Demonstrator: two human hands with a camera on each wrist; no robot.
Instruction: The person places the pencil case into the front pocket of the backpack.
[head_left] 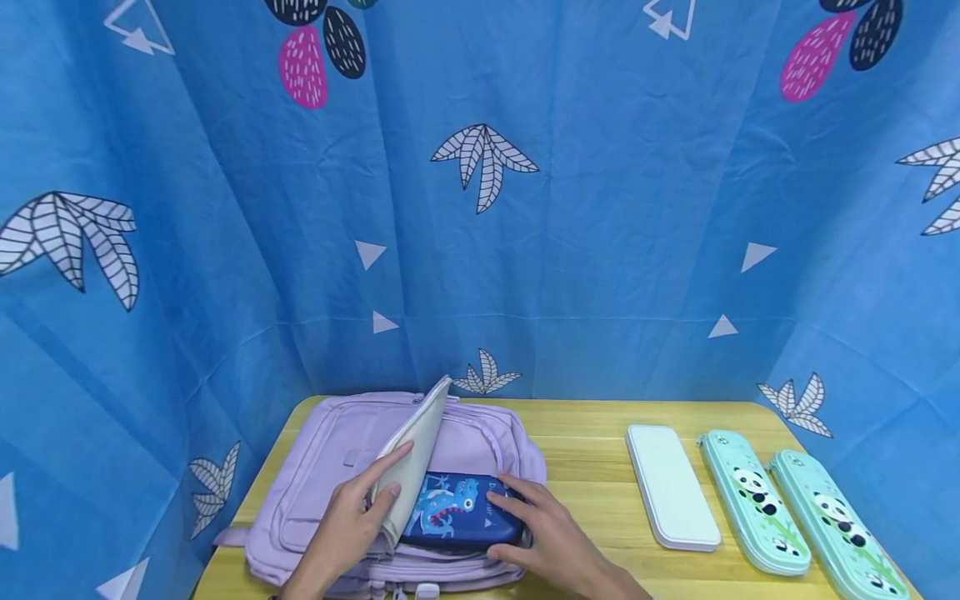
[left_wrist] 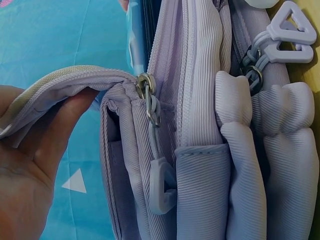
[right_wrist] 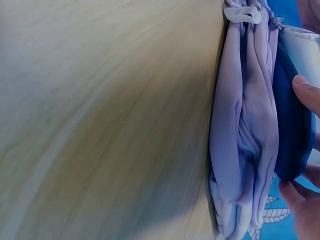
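Observation:
A lilac backpack (head_left: 315, 467) lies flat on the table with its front flap (head_left: 420, 450) lifted. My left hand (head_left: 347, 521) holds that flap up, thumb on one face and fingers on the other; the left wrist view shows the flap edge (left_wrist: 60, 77) between them. Under the flap, a dark blue pencil case (head_left: 457, 508) with a dinosaur print lies on the backpack, partly covered. My right hand (head_left: 551, 533) grips its right end, and in the right wrist view thumb and fingers span the zipped side of the case (right_wrist: 290, 120).
To the right on the wooden table (head_left: 585, 475) lie a white case (head_left: 672, 487) and two mint green panda pencil cases (head_left: 753, 500). A blue patterned curtain (head_left: 600, 250) hangs behind and at the sides. Zipper pulls (left_wrist: 162, 187) dangle at the backpack's near side.

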